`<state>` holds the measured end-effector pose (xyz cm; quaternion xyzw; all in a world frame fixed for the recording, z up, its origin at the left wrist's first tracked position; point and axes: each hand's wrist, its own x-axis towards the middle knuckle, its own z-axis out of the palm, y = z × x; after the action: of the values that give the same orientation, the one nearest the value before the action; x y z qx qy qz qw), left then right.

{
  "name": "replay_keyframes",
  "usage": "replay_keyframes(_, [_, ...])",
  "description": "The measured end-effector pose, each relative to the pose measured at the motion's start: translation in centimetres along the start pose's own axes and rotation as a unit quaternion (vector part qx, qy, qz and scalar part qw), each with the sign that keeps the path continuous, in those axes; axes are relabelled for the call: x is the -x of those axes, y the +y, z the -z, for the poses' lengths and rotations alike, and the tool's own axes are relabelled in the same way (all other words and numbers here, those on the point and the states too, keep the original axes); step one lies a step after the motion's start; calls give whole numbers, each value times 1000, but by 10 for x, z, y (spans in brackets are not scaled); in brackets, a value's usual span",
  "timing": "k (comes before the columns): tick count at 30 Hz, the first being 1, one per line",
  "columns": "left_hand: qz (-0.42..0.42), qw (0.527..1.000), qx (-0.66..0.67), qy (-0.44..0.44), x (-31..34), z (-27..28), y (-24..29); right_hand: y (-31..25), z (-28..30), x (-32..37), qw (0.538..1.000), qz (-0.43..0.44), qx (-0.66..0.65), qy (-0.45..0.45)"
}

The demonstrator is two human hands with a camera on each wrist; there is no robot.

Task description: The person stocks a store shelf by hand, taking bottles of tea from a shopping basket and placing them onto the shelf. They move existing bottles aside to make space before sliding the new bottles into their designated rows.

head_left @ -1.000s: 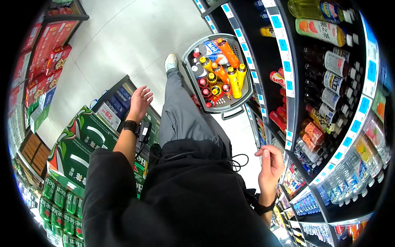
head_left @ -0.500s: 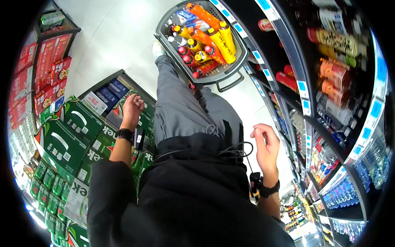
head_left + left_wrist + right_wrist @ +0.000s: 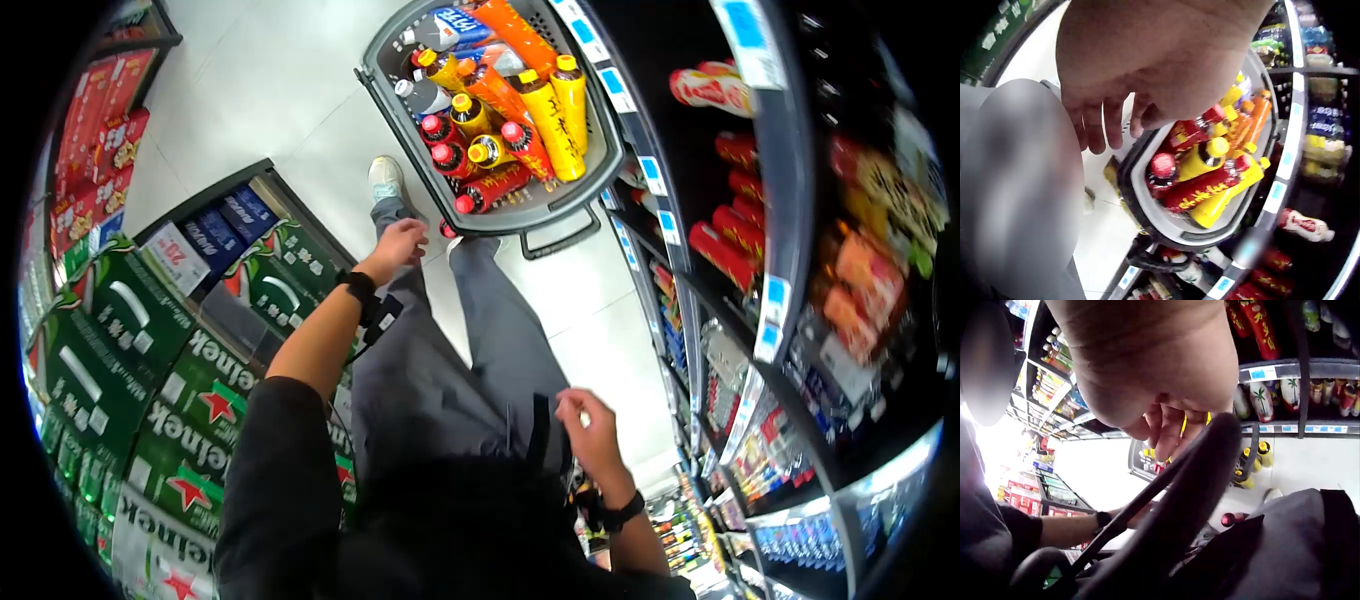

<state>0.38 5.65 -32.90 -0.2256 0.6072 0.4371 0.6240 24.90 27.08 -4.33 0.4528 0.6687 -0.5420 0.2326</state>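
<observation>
My left hand (image 3: 402, 245) reaches out over the legs, holding nothing, a little short of the basket. In the left wrist view its fingers hang loosely beside the rim. The grey shopping basket (image 3: 500, 222) stands on the floor with a dark handle (image 3: 562, 238) at its near side. Inside lie yellow bottles (image 3: 555, 120), orange bottles (image 3: 515, 35), red bottles (image 3: 528, 150) and a clear bottle with a blue label (image 3: 450, 28). Near the right thigh, my right hand (image 3: 590, 430) hangs with loosely bent fingers and nothing in it.
Drink shelves (image 3: 765, 250) line the right side, close to the basket, with red cans (image 3: 725, 250) and bottles on them. Stacked green beer cartons (image 3: 190, 430) stand at the left. Farther left are red boxes (image 3: 100, 160). Pale tiled floor (image 3: 290, 100) runs between.
My left hand has moved forward and inward, nearer the basket. The right hand has swung in toward the thigh. In the head view the basket has shifted up and left and looks larger.
</observation>
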Motion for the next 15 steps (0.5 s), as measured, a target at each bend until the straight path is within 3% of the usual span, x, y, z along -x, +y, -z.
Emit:
replay_keyframes(2, [20, 997, -69, 10, -67, -3, -40, 10, -9, -23, 998, -36, 18, -40])
replay_keyframes(5, [-68, 959, -270, 50, -121, -16, -77, 26, -21, -83, 994, -7, 85, -73])
replay_keyframes(6, [-63, 962, -261, 46, -141, -20, -92, 29, -25, -107, 993, -13, 94, -77])
replay_keyframes(9, [-159, 930, -329, 50, -215, -25, -158, 30, -35, -189, 986, 94, 136, 2])
replay_keyframes(12, [-269, 908, -319, 35, -231, -33, -167, 9, -45, -272, 969, 182, 153, 74])
replay_keyframes(13, [-277, 914, -295, -1, -250, -30, -184, -2, -47, -296, 951, 219, 197, 92])
replay_keyframes(14, [-318, 914, -253, 16, -264, -33, -196, -14, -50, -319, 930, 256, 239, 110])
replay_keyframes(15, [-300, 898, -323, 9, -263, -31, -191, -25, -56, -337, 918, 292, 241, 115])
